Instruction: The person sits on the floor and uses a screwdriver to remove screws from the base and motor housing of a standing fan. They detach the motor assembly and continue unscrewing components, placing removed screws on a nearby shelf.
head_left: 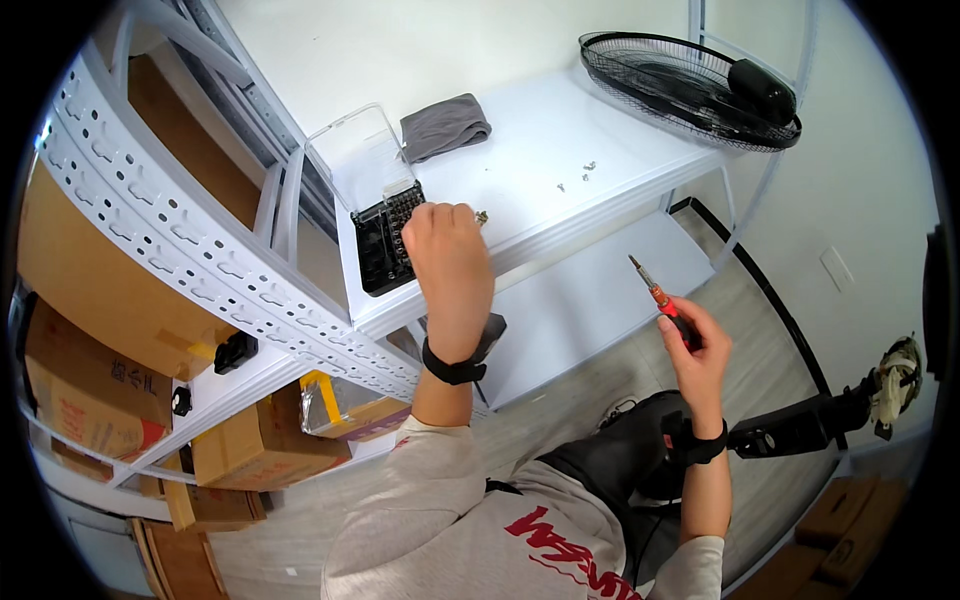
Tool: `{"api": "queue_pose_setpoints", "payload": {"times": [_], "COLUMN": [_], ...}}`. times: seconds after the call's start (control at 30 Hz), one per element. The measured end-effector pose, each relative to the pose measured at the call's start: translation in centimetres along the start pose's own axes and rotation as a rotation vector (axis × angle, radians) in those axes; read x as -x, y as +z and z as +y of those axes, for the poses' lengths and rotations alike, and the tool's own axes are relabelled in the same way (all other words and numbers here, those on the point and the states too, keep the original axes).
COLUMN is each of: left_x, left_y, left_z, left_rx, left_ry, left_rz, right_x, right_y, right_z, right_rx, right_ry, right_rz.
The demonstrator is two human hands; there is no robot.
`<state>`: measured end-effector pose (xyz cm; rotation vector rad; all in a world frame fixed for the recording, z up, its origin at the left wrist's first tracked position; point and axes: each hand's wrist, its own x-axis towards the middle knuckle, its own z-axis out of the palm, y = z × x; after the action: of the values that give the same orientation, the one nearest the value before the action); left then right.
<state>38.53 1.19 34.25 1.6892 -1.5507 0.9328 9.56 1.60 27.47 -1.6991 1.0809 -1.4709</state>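
In my right hand [700, 350] is a screwdriver [660, 298] with a red and black handle, its metal tip angled up and to the left, off the shelf. My left hand [447, 255] is closed over the right edge of a black bit case [378, 245]; its fingertips are hidden, so I cannot make out what they hold. Rows of small bits fill the case, and its clear lid [362, 145] stands raised behind. A small brass-coloured piece [482, 217] shows just right of my left hand.
Several small screws [586, 176] lie on the white shelf [530, 145]. A folded grey cloth [445, 127] is at the back. At the far right sits a fan head [690, 90] with a wire cage. Cardboard boxes [90, 375] fill the shelving on the left.
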Motion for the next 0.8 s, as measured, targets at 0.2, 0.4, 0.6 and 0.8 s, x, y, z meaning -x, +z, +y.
{"api": "queue_pose_setpoints", "payload": {"times": [0.2,0.4,0.6,0.8], "left_x": [-0.7,1.9,5.5,6.2], "left_y": [1.2,4.4,5.1,1.8], "left_z": [10.3,23.2,33.2,38.7], "left_rx": [0.639,1.456,2.171,2.387], "left_ry": [0.249,0.105,-0.276,-0.517], "left_rz": [-0.173,-0.865,-1.273,-1.504], "right_x": [1.2,5.1,11.0,14.0], "right_y": [-1.8,-7.5,-14.0,-16.6], "right_z": [-0.3,0.4,0.0,-0.4], "right_rx": [-0.081,-0.043,0.062,0.236], "right_ry": [0.066,0.112,0.184,0.199], "right_rz": [0.146,0.388,0.678,0.831]}}
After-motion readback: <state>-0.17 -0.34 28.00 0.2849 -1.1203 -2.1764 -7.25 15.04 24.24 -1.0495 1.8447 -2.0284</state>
